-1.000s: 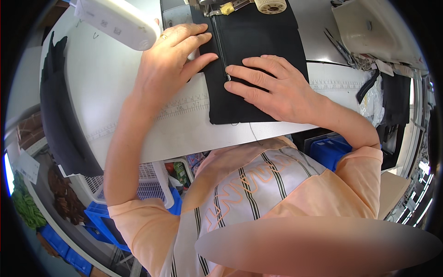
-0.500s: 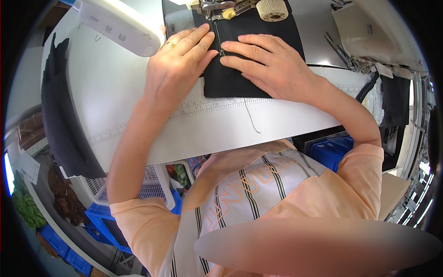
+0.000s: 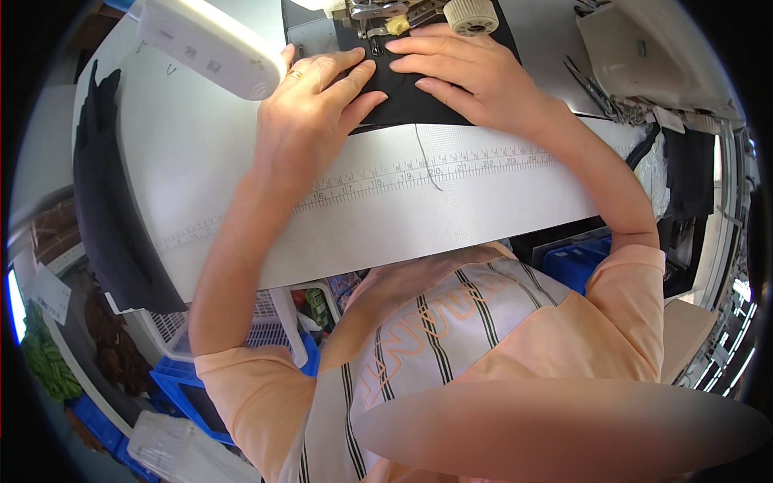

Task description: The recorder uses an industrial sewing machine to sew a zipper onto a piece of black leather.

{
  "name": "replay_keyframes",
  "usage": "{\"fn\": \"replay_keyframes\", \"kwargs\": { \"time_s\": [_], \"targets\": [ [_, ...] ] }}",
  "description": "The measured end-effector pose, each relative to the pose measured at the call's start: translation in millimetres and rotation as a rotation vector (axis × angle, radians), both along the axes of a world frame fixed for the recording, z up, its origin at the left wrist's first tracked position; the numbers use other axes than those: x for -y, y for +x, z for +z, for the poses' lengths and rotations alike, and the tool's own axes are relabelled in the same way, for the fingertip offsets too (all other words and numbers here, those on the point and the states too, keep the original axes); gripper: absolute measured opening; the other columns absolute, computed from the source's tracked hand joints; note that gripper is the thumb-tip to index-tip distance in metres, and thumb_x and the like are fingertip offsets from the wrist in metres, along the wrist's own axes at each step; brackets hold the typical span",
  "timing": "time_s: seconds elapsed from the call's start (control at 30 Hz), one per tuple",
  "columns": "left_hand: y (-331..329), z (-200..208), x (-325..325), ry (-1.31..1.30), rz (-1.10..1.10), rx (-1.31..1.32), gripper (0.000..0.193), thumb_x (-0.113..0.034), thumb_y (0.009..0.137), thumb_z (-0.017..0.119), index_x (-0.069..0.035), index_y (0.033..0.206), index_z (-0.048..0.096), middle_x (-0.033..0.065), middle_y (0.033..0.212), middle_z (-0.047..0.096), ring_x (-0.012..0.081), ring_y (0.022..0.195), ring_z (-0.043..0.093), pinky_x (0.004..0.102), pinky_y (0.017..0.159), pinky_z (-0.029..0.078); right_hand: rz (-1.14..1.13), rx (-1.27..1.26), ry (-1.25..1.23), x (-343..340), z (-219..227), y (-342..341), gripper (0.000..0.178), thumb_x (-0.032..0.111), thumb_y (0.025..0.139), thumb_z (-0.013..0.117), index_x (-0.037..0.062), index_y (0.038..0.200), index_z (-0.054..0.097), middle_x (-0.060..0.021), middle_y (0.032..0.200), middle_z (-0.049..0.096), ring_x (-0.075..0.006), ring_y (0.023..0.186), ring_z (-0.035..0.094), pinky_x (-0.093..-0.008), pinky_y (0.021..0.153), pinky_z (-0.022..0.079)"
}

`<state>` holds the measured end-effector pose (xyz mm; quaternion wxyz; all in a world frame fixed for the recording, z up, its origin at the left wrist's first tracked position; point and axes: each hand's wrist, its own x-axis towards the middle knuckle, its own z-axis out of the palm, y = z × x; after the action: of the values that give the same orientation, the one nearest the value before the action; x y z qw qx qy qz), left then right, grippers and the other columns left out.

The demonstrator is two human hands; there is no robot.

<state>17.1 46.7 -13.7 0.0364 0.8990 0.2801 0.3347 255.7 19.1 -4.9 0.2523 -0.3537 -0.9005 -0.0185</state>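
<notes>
A piece of black fabric (image 3: 403, 101) lies flat on the white table, its far part under the presser foot of a sewing machine (image 3: 378, 12). Close in front of the foot, a small dark metallic piece that looks like a zipper pull (image 3: 376, 47) sits on the cloth. My left hand (image 3: 314, 92), a ring on one finger, rests on the fabric's left side with fingers stretched out. To the right of the foot, my right hand (image 3: 471, 76) presses the cloth, fingers extended and the farthest one near the machine's white knob (image 3: 471, 16).
A white lamp-like device (image 3: 213, 44) juts in at upper left. Black cloth pieces (image 3: 113, 185) hang over the left edge. A printed ruler strip (image 3: 386, 179) crosses the table, with a loose thread (image 3: 427, 161) on it. Tweezers or snips (image 3: 590, 87) lie at right.
The black fabric has slid away from me under the machine, and the zipper pull is now at the foot. My right hand has moved forward with it; the left has barely moved.
</notes>
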Motion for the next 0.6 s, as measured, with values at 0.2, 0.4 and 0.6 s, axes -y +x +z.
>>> {"fn": "replay_keyframes", "kwargs": {
  "time_s": [0.2, 0.4, 0.6],
  "targets": [
    [1.4, -2.4, -4.7, 0.015, 0.030, 0.005, 0.027, -0.022, 0.078, 0.077, -0.009, 0.102, 0.073, 0.0008, 0.107, 0.069, 0.0217, 0.095, 0.066, 0.0494, 0.100, 0.045, -0.311, -0.809, -1.474, -25.1, 33.2, 20.9, 0.027, 0.018, 0.098, 0.053, 0.0001, 0.116, 0.063, -0.0138, 0.105, 0.066, -0.0191, 0.093, 0.062, -0.0331, 0.081, 0.050],
    [0.7, -1.7, -5.7, 0.021, 0.012, -0.015, 0.026, -0.022, 0.078, 0.077, -0.008, 0.100, 0.073, 0.0005, 0.104, 0.068, 0.0216, 0.095, 0.066, 0.0491, 0.098, 0.045, -0.108, -0.597, -0.594, -4.7, 7.9, -1.2, 0.030, 0.029, 0.092, 0.065, 0.0084, 0.113, 0.070, -0.0030, 0.101, 0.071, -0.0114, 0.086, 0.065, -0.0247, 0.075, 0.051],
    [-2.3, -1.9, -3.6, -0.009, -0.008, -0.010, 0.026, -0.021, 0.078, 0.077, -0.009, 0.100, 0.073, 0.0007, 0.104, 0.068, 0.0221, 0.093, 0.065, 0.0489, 0.097, 0.045, -0.189, 0.018, 0.081, 2.4, -10.3, -14.5, 0.025, 0.024, 0.087, 0.068, 0.0142, 0.111, 0.071, 0.0003, 0.114, 0.069, -0.0173, 0.105, 0.060, -0.0298, 0.087, 0.050]
  ]
}}
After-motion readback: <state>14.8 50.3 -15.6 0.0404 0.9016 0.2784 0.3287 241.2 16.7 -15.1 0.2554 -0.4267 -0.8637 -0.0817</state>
